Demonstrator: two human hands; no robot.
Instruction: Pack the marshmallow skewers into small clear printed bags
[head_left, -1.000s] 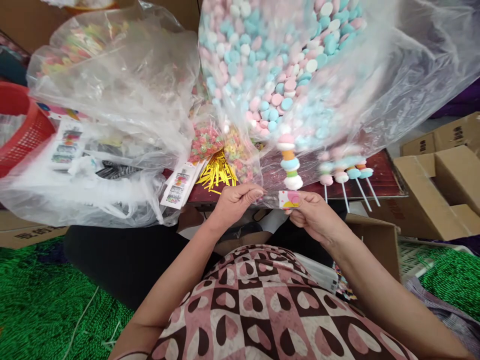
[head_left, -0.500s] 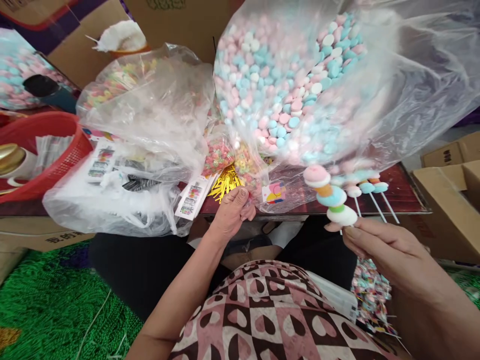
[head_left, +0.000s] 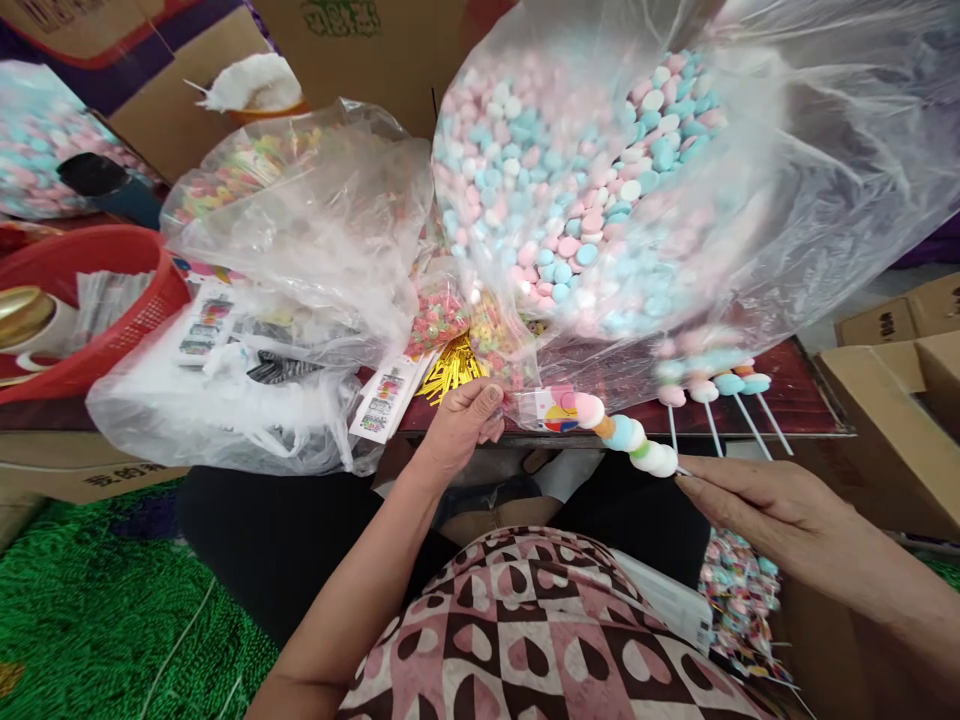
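My right hand (head_left: 739, 495) pinches the stick of a marshmallow skewer (head_left: 622, 432), which tilts with its pink tip to the left. That tip meets the opening of a small clear printed bag (head_left: 553, 408); how far inside it sits I cannot tell. Closed on the bag's other end is my left hand (head_left: 466, 415). Several finished marshmallow skewers (head_left: 729, 384) lie on the dark red table (head_left: 802, 400) to the right, sticks over its edge. Behind them stands a big clear bag of pink, blue and white marshmallows (head_left: 577, 230).
Gold twist ties (head_left: 450, 370) and printed packets (head_left: 390, 398) lie left of my left hand, beside bags of gummy candy (head_left: 439, 312). Farther left are a white plastic bag (head_left: 225, 400) and a red basket (head_left: 161, 290). An open cardboard box (head_left: 892, 420) stands at right.
My right hand first moved right with the skewer, away from the bag, then tipped it left so its pink end meets the bag. My left hand keeps hold of the bag.
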